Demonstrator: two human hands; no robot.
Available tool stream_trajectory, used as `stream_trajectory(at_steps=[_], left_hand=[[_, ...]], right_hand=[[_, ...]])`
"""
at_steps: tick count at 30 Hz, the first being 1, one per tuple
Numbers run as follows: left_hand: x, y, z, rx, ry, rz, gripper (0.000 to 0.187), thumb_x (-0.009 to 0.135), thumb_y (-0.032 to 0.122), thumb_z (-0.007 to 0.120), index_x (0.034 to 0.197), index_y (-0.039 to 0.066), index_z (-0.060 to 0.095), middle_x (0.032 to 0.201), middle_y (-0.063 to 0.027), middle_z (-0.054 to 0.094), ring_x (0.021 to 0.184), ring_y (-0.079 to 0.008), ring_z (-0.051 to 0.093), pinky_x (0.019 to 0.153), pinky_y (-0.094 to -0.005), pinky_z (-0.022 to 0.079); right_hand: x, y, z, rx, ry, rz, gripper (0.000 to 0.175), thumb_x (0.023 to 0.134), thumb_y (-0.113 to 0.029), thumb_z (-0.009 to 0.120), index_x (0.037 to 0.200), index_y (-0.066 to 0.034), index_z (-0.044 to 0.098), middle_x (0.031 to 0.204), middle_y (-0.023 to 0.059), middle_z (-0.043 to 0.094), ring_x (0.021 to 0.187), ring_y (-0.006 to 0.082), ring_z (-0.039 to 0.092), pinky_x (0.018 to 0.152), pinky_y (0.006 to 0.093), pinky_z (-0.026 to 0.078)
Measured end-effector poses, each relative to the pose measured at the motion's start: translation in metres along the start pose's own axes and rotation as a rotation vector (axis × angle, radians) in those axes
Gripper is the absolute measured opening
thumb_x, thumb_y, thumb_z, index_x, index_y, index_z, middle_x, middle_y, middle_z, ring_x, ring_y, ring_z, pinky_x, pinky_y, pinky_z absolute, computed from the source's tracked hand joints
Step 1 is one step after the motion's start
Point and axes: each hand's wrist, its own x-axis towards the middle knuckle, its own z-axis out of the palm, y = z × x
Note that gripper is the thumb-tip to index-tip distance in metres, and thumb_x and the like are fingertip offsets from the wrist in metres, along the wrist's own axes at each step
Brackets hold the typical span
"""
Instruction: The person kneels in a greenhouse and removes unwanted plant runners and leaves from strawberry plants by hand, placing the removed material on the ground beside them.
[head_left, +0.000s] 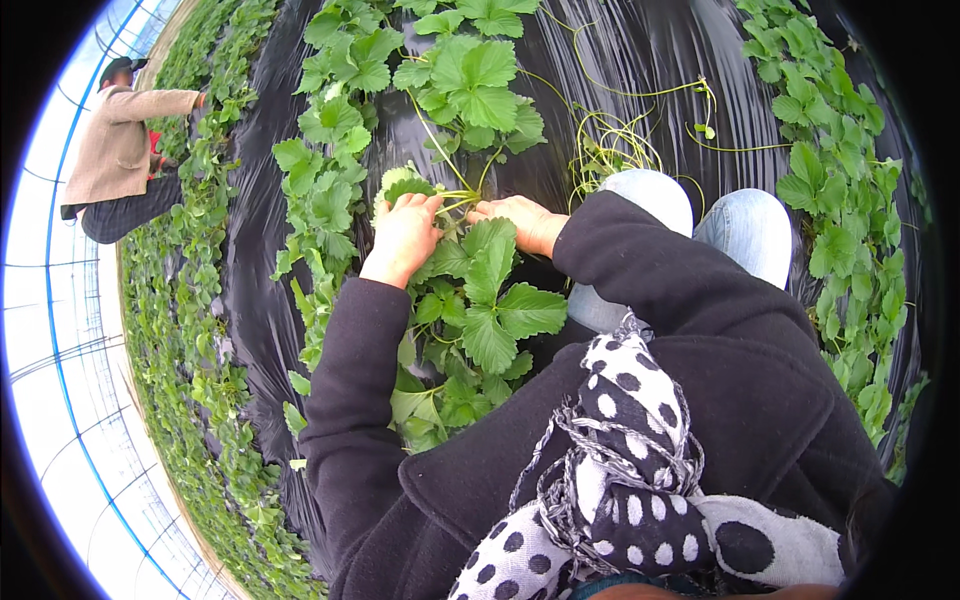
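Observation:
A strawberry plant (491, 300) with broad toothed leaves grows in front of me through black plastic mulch film. My left hand (405, 236) is curled around leaf stalks (456, 196) on the plant's left side, with a leaf (409, 189) showing just beyond the knuckles. From the right, my right hand (521, 223) reaches low to the crown, where the stalks meet. Its fingertips are partly hidden by stalks and leaves, so its grip is unclear. Another leafy clump (480, 82) stands just beyond both hands.
Cut or pulled runners (611, 146) lie heaped on the black film (637, 45) near my denim-covered knees (742, 229). Strawberry rows run along the right (832, 225) and left (180, 322). At far left a person (124, 150) crouches, reaching into plants beside the greenhouse wall (67, 300).

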Motion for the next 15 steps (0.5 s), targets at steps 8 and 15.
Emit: stream_trajectory(at_steps=[8,15], left_hand=[[0.004,0.003,-0.006,0.030,-0.032,-0.017,0.049,0.074,0.019,0.068,0.120,0.013,0.053,0.110,-0.0058,0.058,0.112,-0.0241,0.050,0.099,-0.0510,0.033],[0.008,0.015,-0.006,0.153,-0.048,-0.023,0.051,0.073,0.022,0.070,0.121,0.015,0.053,0.109,-0.0050,0.058,0.112,-0.0237,0.051,0.100,-0.0536,0.031]], right_hand=[[0.009,0.003,0.015,-0.113,0.028,-0.091,0.040,0.083,-0.024,0.049,0.119,-0.0056,0.048,0.096,0.0101,0.056,0.083,0.0257,0.062,0.066,0.0372,0.053],[0.028,-0.003,0.017,-0.108,-0.089,0.041,0.022,0.081,-0.022,0.051,0.093,-0.0052,0.058,0.091,0.0120,0.059,0.082,0.0292,0.063,0.067,0.0388,0.053]])
